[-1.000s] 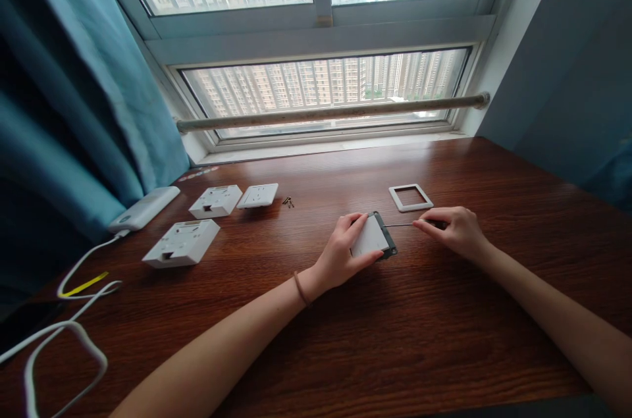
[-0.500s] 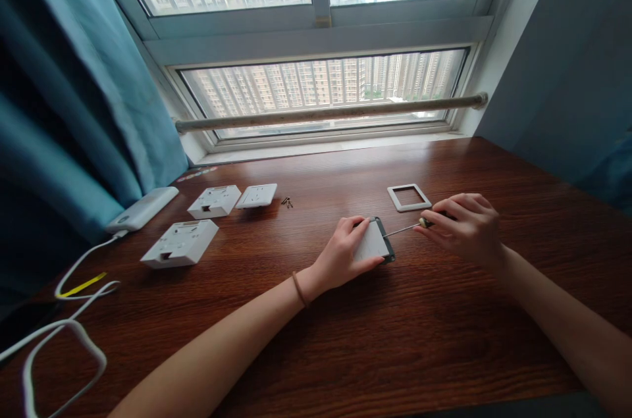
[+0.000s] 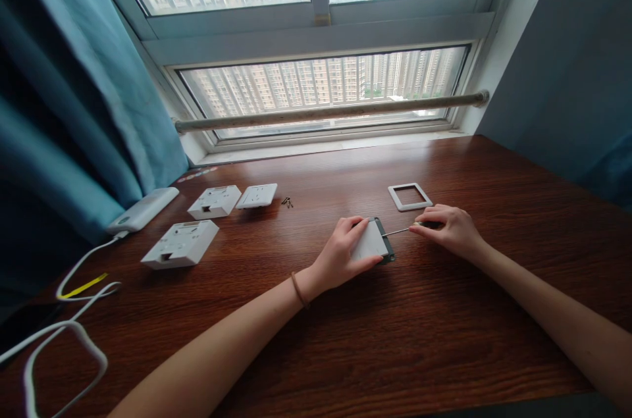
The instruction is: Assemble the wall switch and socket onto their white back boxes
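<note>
Two hands work near the middle of the brown table (image 3: 459, 345) in my head view. With the left hand (image 3: 343, 250) I have a white plate with a dark border (image 3: 368, 241) pinched between thumb and fingers, across its near and far edges; whether it touches the wood I cannot tell. My right hand (image 3: 449, 228) pinches a screwdriver (image 3: 396, 232), its handle mostly hidden, the tip meeting the plate's right-hand side where white gives way to dark. I can't see how deep it sits.

Just past my right knuckles lies a white square frame (image 3: 413, 207), so room is tight that way. Toward me, a broad stretch of wood runs between the forearms to the near edge; more lies on the right.

Well left of the plate I see loose screws (image 3: 288, 202), a socket panel (image 3: 257, 195), a smaller box (image 3: 214, 201) and a larger box (image 3: 180, 244). A white cable (image 3: 90, 339) loops at the left front.
</note>
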Demonstrator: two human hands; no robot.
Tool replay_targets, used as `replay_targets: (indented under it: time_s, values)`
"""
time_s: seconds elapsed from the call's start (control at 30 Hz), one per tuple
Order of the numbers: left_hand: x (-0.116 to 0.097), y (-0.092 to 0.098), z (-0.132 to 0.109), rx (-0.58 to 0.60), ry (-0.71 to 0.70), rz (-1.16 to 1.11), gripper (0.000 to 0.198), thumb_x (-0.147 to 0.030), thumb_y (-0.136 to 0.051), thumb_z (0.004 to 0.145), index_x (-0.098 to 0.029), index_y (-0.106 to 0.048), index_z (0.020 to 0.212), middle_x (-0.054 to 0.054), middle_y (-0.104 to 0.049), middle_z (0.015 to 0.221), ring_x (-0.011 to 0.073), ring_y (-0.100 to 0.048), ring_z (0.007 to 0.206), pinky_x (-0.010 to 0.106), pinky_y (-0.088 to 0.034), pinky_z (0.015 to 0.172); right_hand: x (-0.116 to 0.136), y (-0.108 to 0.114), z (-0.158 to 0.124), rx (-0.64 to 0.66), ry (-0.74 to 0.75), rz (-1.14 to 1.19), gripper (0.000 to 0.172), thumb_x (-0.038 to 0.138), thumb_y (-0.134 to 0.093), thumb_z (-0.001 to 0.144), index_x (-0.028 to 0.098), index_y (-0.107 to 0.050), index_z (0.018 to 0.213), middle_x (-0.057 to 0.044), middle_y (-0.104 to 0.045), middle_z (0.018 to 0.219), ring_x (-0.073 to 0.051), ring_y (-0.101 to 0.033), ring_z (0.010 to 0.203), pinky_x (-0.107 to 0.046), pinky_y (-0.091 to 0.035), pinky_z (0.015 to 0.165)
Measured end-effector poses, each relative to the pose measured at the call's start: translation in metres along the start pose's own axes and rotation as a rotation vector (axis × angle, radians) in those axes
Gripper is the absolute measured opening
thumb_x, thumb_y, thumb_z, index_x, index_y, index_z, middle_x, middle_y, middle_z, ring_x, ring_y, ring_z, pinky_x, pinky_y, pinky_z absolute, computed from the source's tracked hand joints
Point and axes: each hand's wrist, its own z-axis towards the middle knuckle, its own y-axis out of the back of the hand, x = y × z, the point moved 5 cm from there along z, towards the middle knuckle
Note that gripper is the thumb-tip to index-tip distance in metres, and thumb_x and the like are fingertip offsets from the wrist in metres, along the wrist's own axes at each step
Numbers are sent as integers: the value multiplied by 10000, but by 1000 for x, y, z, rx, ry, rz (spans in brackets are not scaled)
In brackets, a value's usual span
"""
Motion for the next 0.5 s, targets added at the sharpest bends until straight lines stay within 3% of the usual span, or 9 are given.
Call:
replay_targets:
  time_s: [0.2,0.4,0.5]
  values:
    - [-1,-1,-1,16,19,-54,648,-438,-598,767,-153,-393,1312,152,-463,1256,258,-444,1163,408,-380,1011,7,-15,-2,184,-66,157,322,514,-553,781,241,-712,722,5,-715,743,-182,-646,696,-253,-438,613]
    - [-1,-8,1,56,19,-55,664,-454,-612,749,-163,-407,1310,158,-470,1245,268,-448,1155,429,-385,1000,3,15,2,-78,-1,-188,367,578,-573,734,229,-665,667,-35,-673,688,-205,-605,676,-281,-397,582]
    - [0,-11,2,80,25,-47,668,-460,-608,750,-161,-408,1312,162,-473,1238,270,-448,1147,436,-381,1000,9,23,0,-163,-13,-66,397,602,-602,699,207,-626,669,-26,-635,622,-175,-564,575,-268,-381,531]
